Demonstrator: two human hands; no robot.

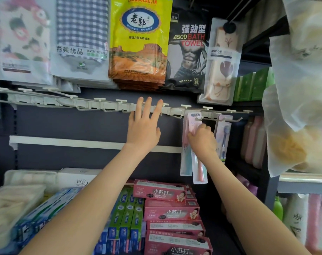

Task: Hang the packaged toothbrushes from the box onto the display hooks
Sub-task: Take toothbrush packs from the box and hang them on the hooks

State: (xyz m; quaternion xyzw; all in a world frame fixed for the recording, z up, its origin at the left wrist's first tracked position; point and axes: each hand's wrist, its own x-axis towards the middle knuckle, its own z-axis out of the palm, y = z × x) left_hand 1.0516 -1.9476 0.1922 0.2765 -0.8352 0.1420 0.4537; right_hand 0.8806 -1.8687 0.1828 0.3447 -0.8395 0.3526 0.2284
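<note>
Right hand [202, 137] pinches long clear-packaged pink toothbrush pack [198, 153].

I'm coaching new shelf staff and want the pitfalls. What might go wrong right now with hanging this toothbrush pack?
1. The right hand grips the toothbrush pack mid-height; if its top misses the hook, it may fall onto the toothpaste boxes below.
2. The neighbouring hung pack sits close and might get knocked off.
3. The left hand rests on the hook rail; leaning could shift it.
</note>
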